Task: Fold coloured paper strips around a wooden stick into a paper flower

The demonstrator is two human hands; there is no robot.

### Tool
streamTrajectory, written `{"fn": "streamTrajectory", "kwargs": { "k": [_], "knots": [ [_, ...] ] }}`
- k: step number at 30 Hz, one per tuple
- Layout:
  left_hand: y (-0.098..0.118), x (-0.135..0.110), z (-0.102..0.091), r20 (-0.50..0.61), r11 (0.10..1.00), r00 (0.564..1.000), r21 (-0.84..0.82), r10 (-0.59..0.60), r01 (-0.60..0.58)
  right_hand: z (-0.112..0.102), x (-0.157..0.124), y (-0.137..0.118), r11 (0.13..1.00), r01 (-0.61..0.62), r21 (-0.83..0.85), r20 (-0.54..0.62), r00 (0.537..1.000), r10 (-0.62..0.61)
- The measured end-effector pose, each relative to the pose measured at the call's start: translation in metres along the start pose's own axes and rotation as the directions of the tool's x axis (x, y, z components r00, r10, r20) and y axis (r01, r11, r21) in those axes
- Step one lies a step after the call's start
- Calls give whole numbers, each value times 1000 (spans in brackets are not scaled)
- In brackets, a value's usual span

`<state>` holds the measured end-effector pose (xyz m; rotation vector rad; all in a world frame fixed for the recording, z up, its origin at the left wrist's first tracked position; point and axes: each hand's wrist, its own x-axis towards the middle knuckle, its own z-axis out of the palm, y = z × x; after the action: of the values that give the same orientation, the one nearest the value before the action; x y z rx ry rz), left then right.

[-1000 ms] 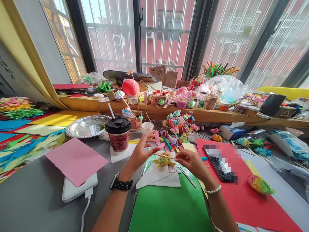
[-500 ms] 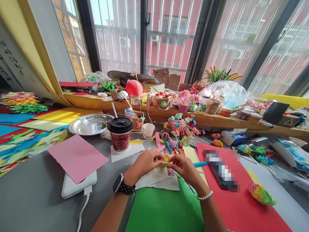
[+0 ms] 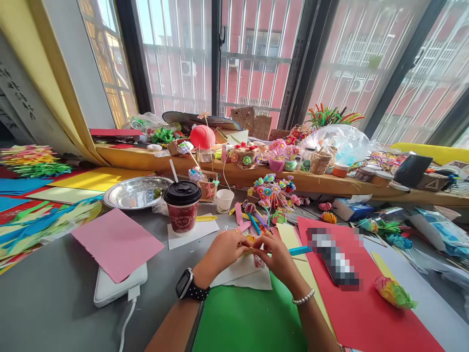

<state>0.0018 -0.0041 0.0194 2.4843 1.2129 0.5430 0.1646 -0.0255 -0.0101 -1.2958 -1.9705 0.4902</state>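
My left hand [image 3: 223,250] and my right hand [image 3: 275,253] meet over the table, fingers pinched together on a small yellow paper flower [image 3: 251,240], which they mostly hide. A black watch is on my left wrist, a pearl bracelet on my right. Beneath the hands lie white paper sheets [image 3: 242,274] and a green sheet [image 3: 249,320]. A blue strip [image 3: 299,250] lies just right of my right hand.
A red coffee cup [image 3: 182,208] with a black lid stands left of the hands, behind it a metal tray [image 3: 135,192]. A pink sheet [image 3: 117,243] rests on a white power bank [image 3: 113,288]. A phone [image 3: 335,256] lies on red paper [image 3: 370,298]. Paper flowers [image 3: 273,188] crowd the back.
My left hand went from open, fingers spread, to closed on the flower beside my right hand. Both hands now work close together.
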Motion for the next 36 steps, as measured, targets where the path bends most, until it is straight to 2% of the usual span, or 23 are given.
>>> {"fn": "streamTrajectory", "kwargs": {
  "k": [7,10,13,15,18,30,36],
  "knots": [
    [5,0,3,-86,989,996,144,-8,21,3,-1,-1,995,30,-93,-81,996,-37],
    [4,0,6,-114,979,993,203,24,0,2,-1,-1,998,15,-61,-63,998,-19],
    [4,1,9,-135,970,988,238,75,-41,0,0,1,999,-29,-23,-20,999,28],
    [4,2,12,-150,964,983,256,110,-69,0,2,3,994,-103,-24,-59,993,101],
    [4,3,15,-154,957,977,274,146,-100,0,2,6,983,-180,31,-54,982,182],
    [0,4,17,-72,985,994,156,87,-75,-7,0,1,934,-305,186,69,952,297],
    [-1,5,14,-59,994,997,99,58,-52,-4,0,3,958,-236,161,55,972,230]
  ]
}}
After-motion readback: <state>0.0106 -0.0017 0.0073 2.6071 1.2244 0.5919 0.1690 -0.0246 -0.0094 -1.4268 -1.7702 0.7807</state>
